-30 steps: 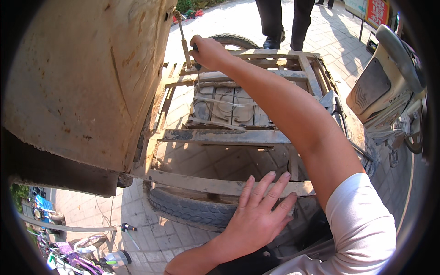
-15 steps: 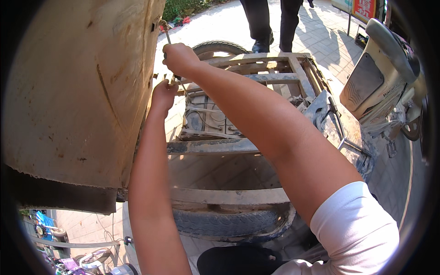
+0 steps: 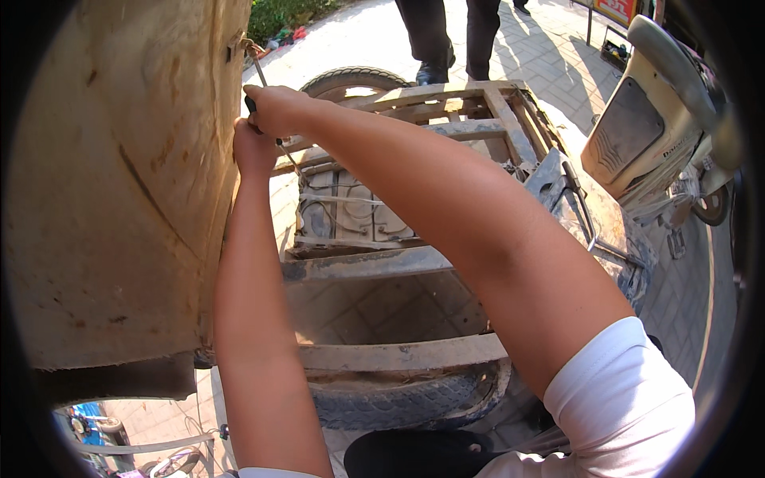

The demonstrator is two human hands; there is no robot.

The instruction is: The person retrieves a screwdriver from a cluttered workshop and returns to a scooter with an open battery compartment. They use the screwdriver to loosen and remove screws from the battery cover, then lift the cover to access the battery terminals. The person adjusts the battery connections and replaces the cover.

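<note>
- Holding a dark-handled tool (image 3: 250,103), the right hand (image 3: 279,110) has its grip closed around the handle, at the far left of the metal frame (image 3: 402,355).
- The left hand (image 3: 255,148) sits just below it on the near side, apparently touching it; its fingers look curled, but I cannot tell whether that grip is clamped on anything.
- The tool's long axis seems to slant from far left to near right: dark handle inside the right grip, thin shaft out past the hands toward the boxy grey units (image 3: 355,205).
- Of the two hands, the right is on the tool itself; the left is just beside it.
- A thin rod (image 3: 261,75) runs from the far edge of the raised, rusty panel (image 3: 119,207) down to the right hand, its lower part hidden there.
- On the near side, a tyre (image 3: 390,408) lies below the frame; at the far side stand another wheel (image 3: 355,77) and a person in dark trousers (image 3: 424,32).
</note>
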